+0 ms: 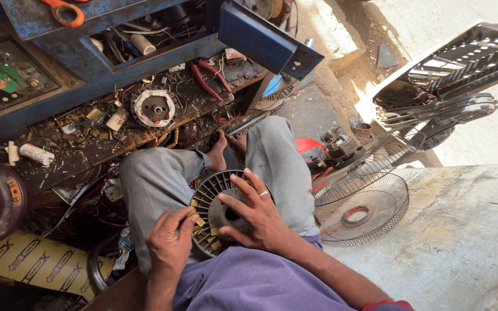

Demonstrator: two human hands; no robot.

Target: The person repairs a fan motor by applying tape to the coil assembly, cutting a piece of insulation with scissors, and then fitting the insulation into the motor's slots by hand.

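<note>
A round dark metal stator core (210, 198) with many radial slots rests on my lap between my grey-trousered knees. My right hand (257, 216) lies spread over its centre and right side, holding it. My left hand (170, 245) is at the core's lower left rim, its fingertips pinched on small yellowish insulation strips (200, 223) that stick out of the slots. My bare feet (221, 151) show beyond the core.
A cluttered low workbench (116, 129) lies ahead with a wound motor part (154, 107), red pliers (206, 80) and scraps. Wire fan guards (359, 210) and a red-based motor (325, 151) sit to the right. A grey concrete slab (462, 230) is at right, and a printed cardboard roll (27, 262) at lower left.
</note>
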